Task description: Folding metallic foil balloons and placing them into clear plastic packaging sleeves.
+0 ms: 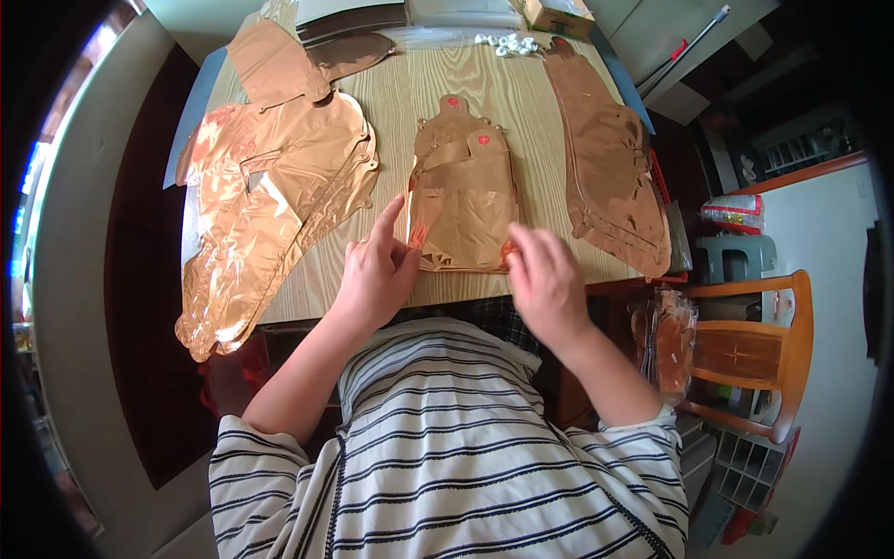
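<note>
From the head view, both bare forearms reach up from the striped shirt to the near edge of the wooden desk (pixel 410 93). The left hand (pixel 375 272) has its index finger raised, thumb and fingers pinched on the lower left corner of the folded copper foil stack (pixel 466 200). The right hand (pixel 545 275) rests at the stack's lower right corner, fingers bent; whether its grip is closed there I cannot tell. The stack lies flat between the two hands, small red marks near its top. A large crumpled foil pile (pixel 265 200) lies to the left, a long foil piece (pixel 610 168) to the right. A cardboard box (pixel 557 16) and white small pieces (pixel 507 43) sit at the far edge.
</note>
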{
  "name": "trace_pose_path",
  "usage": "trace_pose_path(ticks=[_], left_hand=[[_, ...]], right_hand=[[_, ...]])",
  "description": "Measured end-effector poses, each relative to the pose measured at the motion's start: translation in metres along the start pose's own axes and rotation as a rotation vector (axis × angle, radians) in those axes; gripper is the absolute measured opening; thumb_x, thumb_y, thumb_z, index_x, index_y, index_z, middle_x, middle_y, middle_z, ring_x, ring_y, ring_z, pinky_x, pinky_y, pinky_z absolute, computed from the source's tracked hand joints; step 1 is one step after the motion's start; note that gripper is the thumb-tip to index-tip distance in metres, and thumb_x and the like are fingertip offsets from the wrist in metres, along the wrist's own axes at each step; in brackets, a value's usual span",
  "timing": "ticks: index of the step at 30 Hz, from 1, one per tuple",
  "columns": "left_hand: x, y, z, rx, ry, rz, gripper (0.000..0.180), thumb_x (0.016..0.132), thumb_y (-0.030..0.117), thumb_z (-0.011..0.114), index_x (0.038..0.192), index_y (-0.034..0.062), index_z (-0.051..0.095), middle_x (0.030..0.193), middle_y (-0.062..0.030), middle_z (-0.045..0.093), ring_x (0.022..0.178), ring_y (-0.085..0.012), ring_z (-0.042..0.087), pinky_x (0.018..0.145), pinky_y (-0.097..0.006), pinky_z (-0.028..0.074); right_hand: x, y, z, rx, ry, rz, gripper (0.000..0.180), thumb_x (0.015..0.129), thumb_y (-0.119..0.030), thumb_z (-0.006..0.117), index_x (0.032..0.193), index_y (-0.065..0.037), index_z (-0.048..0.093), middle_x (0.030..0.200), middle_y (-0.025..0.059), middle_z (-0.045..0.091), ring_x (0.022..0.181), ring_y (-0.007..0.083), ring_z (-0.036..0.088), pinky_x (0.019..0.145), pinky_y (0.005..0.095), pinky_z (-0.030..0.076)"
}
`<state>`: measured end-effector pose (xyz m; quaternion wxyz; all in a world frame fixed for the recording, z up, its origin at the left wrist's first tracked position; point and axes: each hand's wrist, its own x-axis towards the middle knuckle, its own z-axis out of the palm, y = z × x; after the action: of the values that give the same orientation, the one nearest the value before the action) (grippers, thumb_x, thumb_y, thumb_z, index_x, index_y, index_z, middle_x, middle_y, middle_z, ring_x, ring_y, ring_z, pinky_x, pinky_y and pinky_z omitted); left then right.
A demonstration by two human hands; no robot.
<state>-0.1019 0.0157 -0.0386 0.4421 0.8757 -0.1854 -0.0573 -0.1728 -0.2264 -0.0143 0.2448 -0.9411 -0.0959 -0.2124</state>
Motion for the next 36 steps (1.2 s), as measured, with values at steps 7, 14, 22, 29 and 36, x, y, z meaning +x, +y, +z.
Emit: trace_pose_path(ticks=[7,14,22,29,36], left_hand=[[-0.008,0.004,-0.002,-0.001,-0.022,-0.011,0.067,0.09,0.007,0.065,0.151,0.0005,0.039,0.069,-0.0065,0.066,0.062,-0.0235,0.064,0.073,-0.039,0.046],[-0.033,0.006,-0.01,0.37,0.115,0.086,0.064,0.084,0.01,0.071,0.145,0.008,0.052,0.11,-0.0123,0.069,0.093,-0.0235,0.067,0.086,-0.039,0.047],[-0.038,-0.014,0.0,0.562,-0.033,0.696,0.056,0.075,0.017,0.079,0.129,0.0103,0.066,0.134,-0.0068,0.061,0.13,-0.0262,0.056,0.11,-0.049,0.04],[-0.049,-0.021,0.013,0.537,0.083,0.729,0.044,0.079,0.01,0.075,0.123,0.0093,0.07,0.129,-0.0051,0.068,0.125,-0.0222,0.063,0.108,-0.044,0.043],[-0.052,-0.022,0.01,0.5,0.13,0.799,0.034,0.082,0.009,0.071,0.116,0.0097,0.073,0.122,-0.0047,0.071,0.12,-0.0218,0.066,0.11,-0.044,0.041]], right_hand=[[-0.039,-0.032,0.043,-0.13,-0.246,-0.139,0.066,0.087,-0.022,0.073,0.144,0.002,0.051,0.15,0.0221,0.045,0.141,0.0451,0.038,0.117,0.061,0.031],[-0.061,-0.029,0.055,-0.214,-0.187,-0.188,0.064,0.09,-0.025,0.068,0.147,0.0,0.049,0.156,0.019,0.042,0.146,0.0447,0.035,0.12,0.0616,0.027],[-0.061,-0.03,0.053,-0.266,-0.133,-0.191,0.052,0.095,-0.02,0.06,0.143,-0.001,0.053,0.151,0.0187,0.048,0.141,0.0429,0.043,0.117,0.0599,0.033],[-0.062,-0.031,0.046,-0.299,-0.102,-0.187,0.043,0.094,-0.015,0.055,0.135,-0.001,0.058,0.14,0.0211,0.054,0.132,0.0415,0.05,0.111,0.0571,0.039],[-0.043,-0.036,0.042,-0.38,-0.042,-0.297,0.031,0.086,-0.015,0.059,0.112,0.001,0.063,0.105,0.0134,0.058,0.089,0.0267,0.055,0.081,0.0426,0.048]])
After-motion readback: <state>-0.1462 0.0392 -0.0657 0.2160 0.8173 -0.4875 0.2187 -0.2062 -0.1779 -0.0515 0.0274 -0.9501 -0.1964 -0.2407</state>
